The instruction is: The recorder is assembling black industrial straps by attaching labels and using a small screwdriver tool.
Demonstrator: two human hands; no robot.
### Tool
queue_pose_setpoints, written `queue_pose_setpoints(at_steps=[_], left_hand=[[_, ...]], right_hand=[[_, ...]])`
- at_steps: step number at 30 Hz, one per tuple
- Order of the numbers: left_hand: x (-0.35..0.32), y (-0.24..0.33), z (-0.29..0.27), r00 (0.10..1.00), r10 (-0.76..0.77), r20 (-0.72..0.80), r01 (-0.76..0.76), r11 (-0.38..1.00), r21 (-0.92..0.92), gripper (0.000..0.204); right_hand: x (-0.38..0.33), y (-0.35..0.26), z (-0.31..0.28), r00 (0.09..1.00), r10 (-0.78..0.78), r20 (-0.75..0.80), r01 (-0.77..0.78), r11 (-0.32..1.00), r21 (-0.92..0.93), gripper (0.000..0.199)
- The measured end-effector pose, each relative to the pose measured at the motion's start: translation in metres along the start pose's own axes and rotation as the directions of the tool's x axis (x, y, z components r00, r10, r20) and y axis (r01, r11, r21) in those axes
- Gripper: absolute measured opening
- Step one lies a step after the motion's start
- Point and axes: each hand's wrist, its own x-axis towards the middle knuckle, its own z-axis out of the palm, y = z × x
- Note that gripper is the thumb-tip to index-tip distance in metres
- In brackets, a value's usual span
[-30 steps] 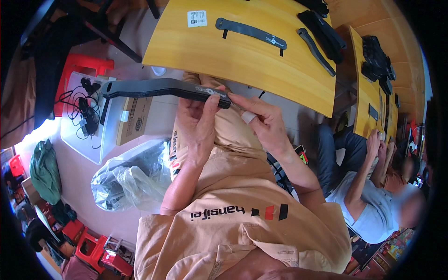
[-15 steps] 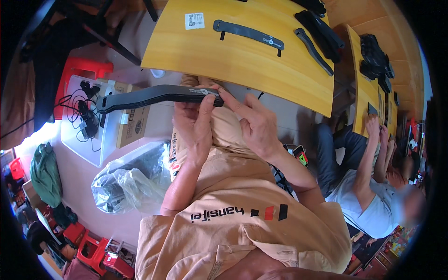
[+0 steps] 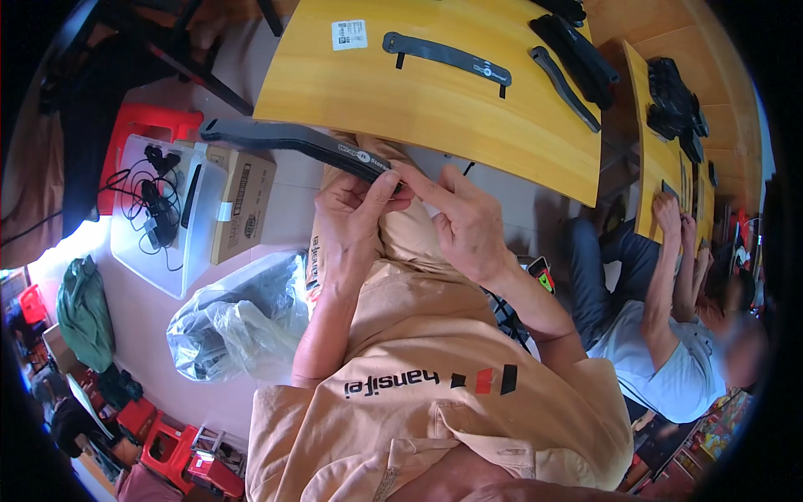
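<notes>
My left hand (image 3: 351, 213) grips a stack of long black straps (image 3: 309, 144) near its right end, thumb on top and fingers beneath. The stack reaches out to the left above my lap, its far end raised. At the gripped end, the index fingertip of my right hand (image 3: 468, 226) touches the straps' edge; that hand's other fingers are curled, and whether it pinches a strap is hidden. On the wooden table (image 3: 335, 92) ahead lies a single black strap (image 3: 443, 55) with two short dark tabs below it. Farther right are another curved strap (image 3: 565, 90) and a black bundle of straps (image 3: 575, 60).
Left of me stand a clear plastic bin (image 3: 138, 243) holding black cables, a cardboard box (image 3: 251, 197) and a red stool (image 3: 167, 121). A clear plastic bag (image 3: 238, 326) sits on the floor. At right, a co-worker (image 3: 661, 343) reaches to a second table (image 3: 648, 213).
The stack of straps has tilted, its left end swinging upward and slightly right while its gripped end dropped a little. My right index finger stays at that end.
</notes>
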Motion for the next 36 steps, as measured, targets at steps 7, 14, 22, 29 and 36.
queue_pose_setpoints(at_steps=[7, 14, 22, 29, 36], left_hand=[[0.001, 0.001, 0.005, 1.000, -0.002, -0.006, 0.002, 0.999, 0.038, 0.016], [0.003, -0.003, 0.000, 0.999, -0.037, 0.025, 0.034, 0.996, 0.080, 0.023], [0.008, 0.006, -0.009, 0.980, -0.143, 0.139, 0.090, 0.939, 0.331, 0.028], [0.009, 0.004, -0.011, 0.964, -0.143, 0.225, 0.046, 0.921, 0.388, 0.024], [0.007, 0.004, -0.013, 0.956, -0.201, 0.214, 0.125, 0.937, 0.327, 0.023]], right_hand=[[0.002, 0.014, 0.017, 0.994, -0.019, -0.104, 0.048, 0.958, 0.284, 0.058], [0.004, 0.026, 0.021, 0.996, -0.025, -0.088, 0.069, 0.828, 0.557, 0.058], [0.000, 0.018, 0.005, 0.997, -0.004, 0.081, -0.016, 0.971, 0.240, 0.044], [-0.001, 0.033, 0.020, 1.000, -0.008, -0.003, 0.008, 0.884, 0.468, 0.051], [-0.002, 0.031, 0.017, 0.926, 0.208, 0.314, -0.376, 0.545, 0.749, 0.043]])
